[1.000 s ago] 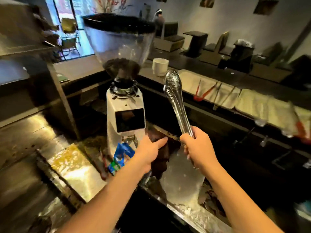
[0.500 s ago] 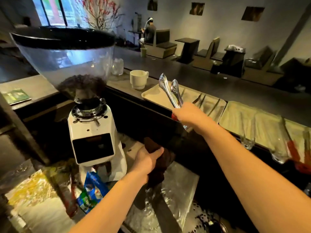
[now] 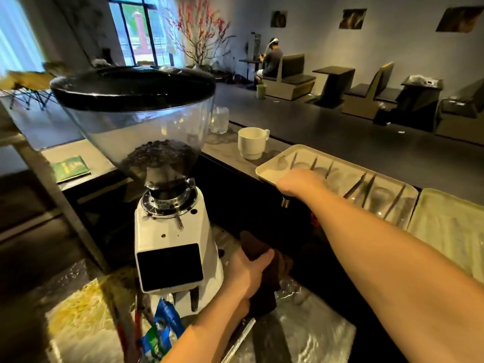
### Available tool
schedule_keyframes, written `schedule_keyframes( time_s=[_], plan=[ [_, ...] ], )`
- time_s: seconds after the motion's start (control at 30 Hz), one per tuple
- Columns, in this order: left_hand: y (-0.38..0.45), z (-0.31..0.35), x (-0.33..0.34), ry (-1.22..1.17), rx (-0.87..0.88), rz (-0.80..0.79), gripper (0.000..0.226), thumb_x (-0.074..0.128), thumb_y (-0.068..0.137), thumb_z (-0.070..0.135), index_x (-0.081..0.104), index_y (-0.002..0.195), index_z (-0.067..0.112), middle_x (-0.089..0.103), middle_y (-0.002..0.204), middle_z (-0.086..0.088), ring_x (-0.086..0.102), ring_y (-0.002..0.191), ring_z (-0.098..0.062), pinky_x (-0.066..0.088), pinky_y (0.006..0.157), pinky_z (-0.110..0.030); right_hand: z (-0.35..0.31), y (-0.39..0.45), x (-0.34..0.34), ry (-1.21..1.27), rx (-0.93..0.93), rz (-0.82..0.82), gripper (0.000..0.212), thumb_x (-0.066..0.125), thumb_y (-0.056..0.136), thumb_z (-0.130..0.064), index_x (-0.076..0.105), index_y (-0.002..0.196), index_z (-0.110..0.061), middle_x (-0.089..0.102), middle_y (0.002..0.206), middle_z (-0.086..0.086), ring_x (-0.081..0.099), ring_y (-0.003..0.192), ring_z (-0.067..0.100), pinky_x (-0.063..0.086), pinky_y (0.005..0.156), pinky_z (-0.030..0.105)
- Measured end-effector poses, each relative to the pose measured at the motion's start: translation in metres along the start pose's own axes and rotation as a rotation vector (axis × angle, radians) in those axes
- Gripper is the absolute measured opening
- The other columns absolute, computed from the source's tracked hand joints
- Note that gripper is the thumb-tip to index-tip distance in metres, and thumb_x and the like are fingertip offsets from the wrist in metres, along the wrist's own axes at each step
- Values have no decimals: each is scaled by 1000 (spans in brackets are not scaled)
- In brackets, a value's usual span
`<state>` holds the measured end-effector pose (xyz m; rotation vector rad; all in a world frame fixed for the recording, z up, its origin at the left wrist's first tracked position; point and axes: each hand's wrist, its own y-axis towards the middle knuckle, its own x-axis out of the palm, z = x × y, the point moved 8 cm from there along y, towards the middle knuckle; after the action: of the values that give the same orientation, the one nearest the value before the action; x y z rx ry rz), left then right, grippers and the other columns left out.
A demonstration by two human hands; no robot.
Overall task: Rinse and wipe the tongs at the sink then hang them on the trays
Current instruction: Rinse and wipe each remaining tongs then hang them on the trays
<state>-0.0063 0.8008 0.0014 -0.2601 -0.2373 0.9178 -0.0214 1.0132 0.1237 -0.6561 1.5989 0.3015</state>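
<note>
My right hand [image 3: 301,183] lies over the near left rim of the cream tray [image 3: 267,171] on the bar ledge, closed around the steel tongs. Only the tongs' metal end [image 3: 285,203] shows, sticking down below the hand in front of the tray's edge; the rest is hidden. Other tongs [image 3: 357,187] hang over the same tray's near rim further right. Lower down, my left hand [image 3: 247,275] grips a dark brown cloth [image 3: 264,284] above the wet steel counter [image 3: 309,339].
A white coffee grinder [image 3: 169,239] with a big bean hopper stands close on the left. A white mug [image 3: 252,142] and a glass [image 3: 219,119] sit on the ledge left of the tray. A second tray [image 3: 445,226] lies to the right. A blue packet [image 3: 163,328] sits below the grinder.
My right hand has carried the tongs from upright over the counter forward and down to the tray's near rim. My left hand has stayed on the cloth.
</note>
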Motion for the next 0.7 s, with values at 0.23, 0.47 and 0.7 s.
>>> schedule_keyframes(
  time_s=[0.23,0.47,0.7],
  plan=[
    [9,-11,-7,-79,-40,5,32,72,88,11,65,119,5,72,115,-22,68,107,-41,49,98,-63,14,26,12,186,117,57,65,58,79,-48,51,132,-10,64,123,13,62,109,33,43,73,38],
    [-1,-7,-13,-56,-32,-3,19,74,87,26,72,106,28,79,99,-3,75,93,-25,60,86,-50,1,6,-15,144,-47,186,56,47,84,-45,53,129,-12,64,108,12,62,95,32,47,74,39],
    [-31,-23,-30,-96,-32,-41,25,73,88,19,70,113,16,79,102,-6,75,93,-22,61,77,-33,-8,-97,23,288,-352,122,30,51,91,-36,65,86,-10,67,84,10,64,81,31,50,68,37]
  ],
)
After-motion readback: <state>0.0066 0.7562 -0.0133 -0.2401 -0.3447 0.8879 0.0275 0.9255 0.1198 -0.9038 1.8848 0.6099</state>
